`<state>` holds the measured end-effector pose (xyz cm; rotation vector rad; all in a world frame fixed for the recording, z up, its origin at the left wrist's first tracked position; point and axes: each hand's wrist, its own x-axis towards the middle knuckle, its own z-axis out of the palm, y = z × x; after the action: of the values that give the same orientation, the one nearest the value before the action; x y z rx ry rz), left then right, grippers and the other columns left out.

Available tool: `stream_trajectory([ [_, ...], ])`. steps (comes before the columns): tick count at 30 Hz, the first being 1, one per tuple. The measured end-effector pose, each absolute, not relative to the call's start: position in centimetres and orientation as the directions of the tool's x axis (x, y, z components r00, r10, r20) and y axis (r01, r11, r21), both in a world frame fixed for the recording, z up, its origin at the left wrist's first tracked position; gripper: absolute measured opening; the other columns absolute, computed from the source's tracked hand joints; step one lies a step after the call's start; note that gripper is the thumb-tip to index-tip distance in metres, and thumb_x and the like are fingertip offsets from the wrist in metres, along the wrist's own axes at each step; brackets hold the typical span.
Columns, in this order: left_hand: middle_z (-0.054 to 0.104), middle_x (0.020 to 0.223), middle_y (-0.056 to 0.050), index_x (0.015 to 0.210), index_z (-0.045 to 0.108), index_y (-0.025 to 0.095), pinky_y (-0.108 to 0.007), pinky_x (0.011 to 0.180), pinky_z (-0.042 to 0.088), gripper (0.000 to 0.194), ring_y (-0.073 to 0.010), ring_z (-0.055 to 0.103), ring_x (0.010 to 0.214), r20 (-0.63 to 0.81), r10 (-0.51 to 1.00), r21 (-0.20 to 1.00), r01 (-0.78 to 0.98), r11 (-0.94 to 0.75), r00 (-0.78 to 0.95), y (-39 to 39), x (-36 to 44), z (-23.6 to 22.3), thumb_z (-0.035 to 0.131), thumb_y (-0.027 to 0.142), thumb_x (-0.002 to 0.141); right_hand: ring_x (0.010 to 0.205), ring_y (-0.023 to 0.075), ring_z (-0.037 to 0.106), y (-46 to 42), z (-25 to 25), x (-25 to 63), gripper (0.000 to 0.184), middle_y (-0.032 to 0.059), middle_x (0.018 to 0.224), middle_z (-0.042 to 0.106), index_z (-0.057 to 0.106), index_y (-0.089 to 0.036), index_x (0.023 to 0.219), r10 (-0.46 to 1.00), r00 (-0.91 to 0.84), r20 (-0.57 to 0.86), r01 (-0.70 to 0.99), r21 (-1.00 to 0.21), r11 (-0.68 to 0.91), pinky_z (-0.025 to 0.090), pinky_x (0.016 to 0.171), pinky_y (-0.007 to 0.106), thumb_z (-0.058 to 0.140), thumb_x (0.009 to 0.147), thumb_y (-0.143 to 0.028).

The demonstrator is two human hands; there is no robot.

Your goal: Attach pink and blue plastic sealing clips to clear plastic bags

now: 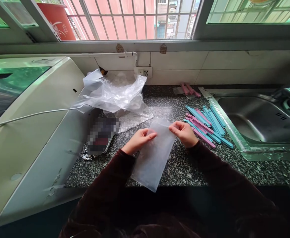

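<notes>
Between my hands hangs a long, frosted plastic bag (153,157), flat and slightly tilted, its top end farthest from me. My left hand (141,139) pinches the bag's left edge, thumb on top. At the upper right edge, my right hand (184,133) grips the bag between thumb and curled fingers. Just right of that hand lies a loose pile of flat blue and pink plastic strips (206,127). More pink strips (190,89) rest on clear bags by the wall. What the strips are exactly, I cannot make out.
Crumpled clear plastic sheeting (115,94) lies at the back left, with a blurred phone (101,137) in front. A large pale appliance (36,132) with a white cable (36,114) fills the left. A steel sink (259,119) is set into the speckled counter (184,168) at right.
</notes>
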<state>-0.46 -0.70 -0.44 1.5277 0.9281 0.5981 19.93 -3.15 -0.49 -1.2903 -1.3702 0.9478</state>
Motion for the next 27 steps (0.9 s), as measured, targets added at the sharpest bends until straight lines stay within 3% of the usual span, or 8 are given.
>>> stream_trajectory([
  [6, 0.046, 0.054, 0.003, 0.071, 0.064, 0.011, -0.021, 0.05, 0.025, 0.037, -0.007, 0.035, 0.051, -0.11, 0.887, 0.987, 0.156, 0.043, 0.449, -0.3, -0.4, -1.1, 0.062, 0.047, 0.066, 0.057, 0.0119, 0.05, -3.0, -0.3, 20.3, 0.036, 0.0005, 0.061, 0.057, 0.059, -0.016, 0.07, 0.986, 0.008, 0.164, 0.351, -0.924, 0.151, 0.041, 0.055, 0.026, 0.06, 0.068, -0.052],
  [10, 0.046, 0.052, 0.004, 0.069, 0.063, 0.011, -0.02, 0.048, 0.024, 0.038, -0.0063, 0.034, 0.049, -0.106, 0.91, 0.993, 0.086, 0.078, 0.401, -0.1, -0.5, -0.8, 0.065, 0.048, 0.062, 0.068, 0.0163, 0.058, -3.0, 1.6, 24.8, 0.03, 0.0048, 0.073, 0.065, 0.063, -0.017, 0.075, 0.922, 0.211, 0.326, 0.52, -0.836, 0.177, 0.046, 0.065, 0.03, 0.059, 0.07, -0.046],
  [13, 0.043, 0.05, 0.005, 0.065, 0.06, 0.011, -0.019, 0.047, 0.022, 0.039, -0.0049, 0.033, 0.047, -0.118, 0.914, 0.993, 0.053, 0.105, 0.387, -0.2, -0.5, -0.6, 0.066, 0.049, 0.061, 0.066, 0.0174, 0.058, -3.4, 3.5, 29.9, 0.023, 0.0057, 0.072, 0.067, 0.065, -0.017, 0.075, 0.857, 0.358, 0.369, 0.705, -0.709, 0.011, 0.045, 0.063, 0.03, 0.056, 0.072, -0.038],
  [15, 0.041, 0.049, 0.006, 0.063, 0.058, 0.011, -0.019, 0.046, 0.021, 0.039, -0.0043, 0.031, 0.046, -0.133, 0.918, 0.991, 0.051, 0.123, 0.375, -0.3, -0.4, -0.5, 0.067, 0.049, 0.061, 0.065, 0.0185, 0.058, -3.5, 4.5, 33.0, 0.02, 0.0058, 0.071, 0.067, 0.067, -0.018, 0.075, 0.847, 0.419, 0.328, 0.823, -0.532, -0.201, 0.043, 0.062, 0.03, 0.055, 0.07, -0.034],
  [18, 0.04, 0.05, 0.006, 0.065, 0.058, 0.011, -0.019, 0.044, 0.019, 0.04, -0.0043, 0.03, 0.045, -0.146, 0.923, 0.989, 0.059, 0.134, 0.355, -0.3, -0.4, -0.4, 0.067, 0.05, 0.06, 0.069, 0.0218, 0.06, -3.5, 5.2, 36.3, 0.022, 0.0073, 0.073, 0.068, 0.068, -0.018, 0.075, 0.839, 0.512, 0.183, 0.85, -0.248, -0.464, 0.041, 0.06, 0.031, 0.054, 0.069, -0.033],
  [20, 0.04, 0.051, 0.006, 0.066, 0.058, 0.011, -0.019, 0.044, 0.019, 0.041, -0.0044, 0.03, 0.046, -0.146, 0.923, 0.989, 0.059, 0.134, 0.357, -0.3, -0.5, -0.5, 0.067, 0.05, 0.06, 0.07, 0.0226, 0.06, -3.3, 4.8, 37.4, 0.023, 0.008, 0.075, 0.068, 0.069, -0.019, 0.076, 0.847, 0.527, 0.074, 0.848, -0.112, -0.518, 0.04, 0.058, 0.03, 0.053, 0.069, -0.034],
  [23, 0.038, 0.051, 0.006, 0.066, 0.057, 0.011, -0.019, 0.043, 0.018, 0.042, -0.0044, 0.028, 0.046, -0.155, 0.92, 0.988, 0.066, 0.141, 0.36, -0.2, -0.5, -0.6, 0.066, 0.052, 0.06, 0.071, 0.0227, 0.061, -2.8, 3.9, 38.1, 0.026, 0.009, 0.077, 0.069, 0.069, -0.019, 0.078, 0.857, 0.515, -0.033, 0.857, -0.008, -0.515, 0.04, 0.057, 0.029, 0.051, 0.071, -0.036],
  [27, 0.038, 0.051, 0.006, 0.068, 0.057, 0.011, -0.019, 0.044, 0.019, 0.042, -0.0048, 0.029, 0.046, -0.161, 0.922, 0.986, 0.092, 0.137, 0.352, -0.1, -0.6, -0.8, 0.064, 0.052, 0.061, 0.076, 0.0245, 0.062, -2.4, 2.9, 38.6, 0.029, 0.0113, 0.086, 0.069, 0.069, -0.019, 0.082, 0.829, 0.558, -0.045, 0.829, 0.072, -0.554, 0.04, 0.057, 0.031, 0.05, 0.073, -0.038],
])
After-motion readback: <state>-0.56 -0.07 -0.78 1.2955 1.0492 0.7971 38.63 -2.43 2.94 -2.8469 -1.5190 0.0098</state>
